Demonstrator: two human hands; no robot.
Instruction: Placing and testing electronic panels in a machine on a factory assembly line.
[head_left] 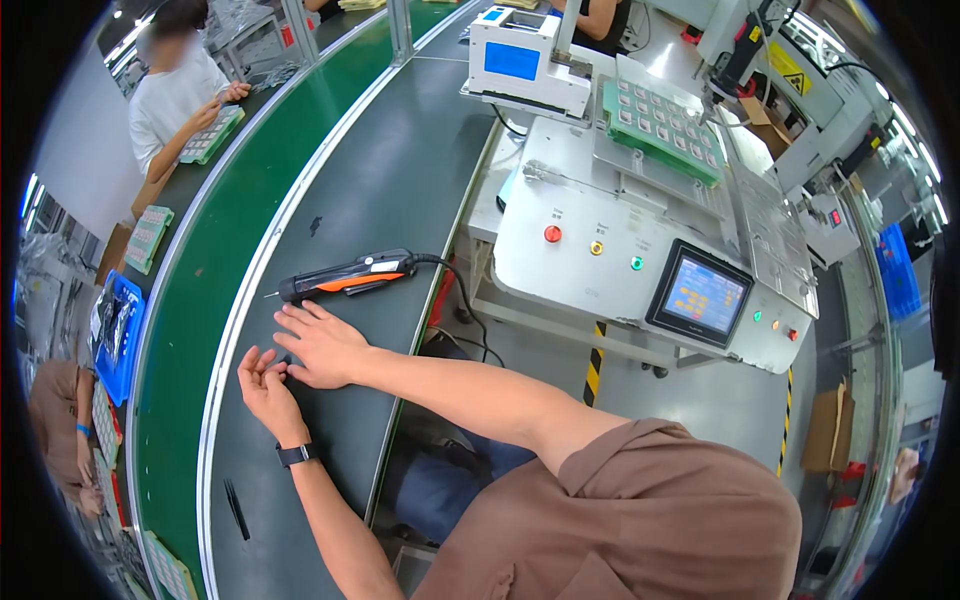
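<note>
My left hand (267, 392), with a dark band (295, 455) on its wrist, is over the dark grey bench with its fingers curled in. At its fingertips shows a small dark piece, too small to name. Right beside it, my right hand (325, 345) has its fingers stretched out and apart, palm down; its thumb is partly hidden. Just beyond my right fingers lies a black and orange electric screwdriver (350, 275), its thin bit pointing left and its cord running off to the right. Black tweezers (236, 509) lie near my left forearm.
Small black parts (316, 227) lie farther up the bench (400, 150). Left of it runs a green conveyor belt (195, 330), with a blue bin (122, 335) and another person (175, 95) across. To the right stands a machine with buttons, a touchscreen (703, 295) and a green tray (660, 130).
</note>
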